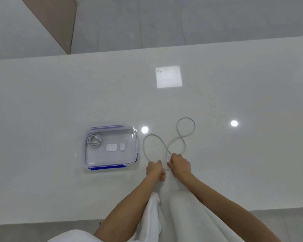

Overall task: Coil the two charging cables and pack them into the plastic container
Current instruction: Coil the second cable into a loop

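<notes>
A clear plastic container (136,144) with blue clips sits open on the white table, left of my hands. Inside, at its far left corner, lies a coiled white cable (94,139). A second white cable (181,136) lies loose on the table in two crossing loops, right of the container. My left hand (154,169) pinches one stretch of this cable near its end. My right hand (179,163) pinches the cable beside a white plug. The two hands are close together at the near side of the loops.
The white table (59,102) is glossy and reflects ceiling lights. Its far edge runs across the upper part of the view, with grey floor tiles and a brown panel (59,23) beyond. A white cloth (173,215) hangs between my forearms at the near edge.
</notes>
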Available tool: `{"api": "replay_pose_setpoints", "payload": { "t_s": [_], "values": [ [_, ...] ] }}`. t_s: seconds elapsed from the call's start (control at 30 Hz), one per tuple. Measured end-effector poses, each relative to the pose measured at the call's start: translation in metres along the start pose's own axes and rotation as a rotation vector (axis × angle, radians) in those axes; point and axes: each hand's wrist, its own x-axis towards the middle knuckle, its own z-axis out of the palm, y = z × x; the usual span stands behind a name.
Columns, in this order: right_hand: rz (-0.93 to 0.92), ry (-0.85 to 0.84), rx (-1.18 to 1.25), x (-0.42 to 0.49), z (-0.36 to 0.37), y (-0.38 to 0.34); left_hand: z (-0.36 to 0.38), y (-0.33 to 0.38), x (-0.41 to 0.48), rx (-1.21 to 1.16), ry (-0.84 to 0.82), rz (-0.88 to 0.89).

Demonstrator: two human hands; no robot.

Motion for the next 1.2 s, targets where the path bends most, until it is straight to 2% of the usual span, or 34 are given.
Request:
{"api": "replay_pose_setpoints", "payload": {
  "t_s": [0.13, 0.2, 0.3, 0.37, 0.43, 0.5, 0.57, 0.7, 0.8, 0.93, 1.03, 1.1, 1.2],
  "values": [
    [-0.024, 0.024, -0.036, 0.001, 0.002, -0.006, -0.002, -0.002, 0.009, -0.050, -0.004, -0.053],
    [-0.014, 0.019, -0.012, 0.002, 0.001, -0.010, 0.000, -0.013, 0.019, 0.014, 0.006, -0.046],
    [0.046, 0.021, 0.113, 0.004, 0.000, -0.020, -0.003, -0.016, 0.005, 0.168, 0.065, 0.102],
    [0.113, 0.011, 0.336, 0.006, -0.002, -0.024, -0.006, -0.013, -0.009, 0.244, 0.097, 0.222],
    [0.140, 0.032, 0.517, 0.007, -0.009, -0.019, -0.011, -0.007, -0.021, 0.216, 0.090, 0.336],
    [0.110, 0.082, 0.535, 0.008, -0.016, -0.011, -0.016, 0.001, -0.027, 0.191, 0.042, 0.424],
    [0.032, 0.099, 0.574, 0.009, -0.021, -0.004, -0.021, 0.013, -0.038, 0.203, 0.001, 0.497],
    [-0.370, 0.144, 0.631, 0.012, -0.034, -0.011, -0.035, 0.040, -0.069, 0.232, -0.114, 0.635],
    [-0.528, 0.190, 0.623, 0.011, -0.054, -0.019, -0.053, 0.056, -0.087, 0.270, -0.090, 0.732],
    [-0.374, 0.175, 0.629, 0.014, -0.066, -0.018, -0.067, 0.051, -0.085, 0.403, 0.002, 0.769],
    [-0.224, 0.033, 0.531, 0.012, -0.055, -0.010, -0.054, 0.036, -0.064, 0.523, 0.043, 0.703],
    [-0.154, -0.019, 0.449, 0.009, -0.040, -0.006, -0.043, 0.028, -0.049, 0.510, 0.074, 0.628],
    [-0.054, 0.022, 0.419, 0.002, -0.022, -0.009, -0.029, 0.021, -0.035, 0.420, 0.042, 0.517]
  ]
}}
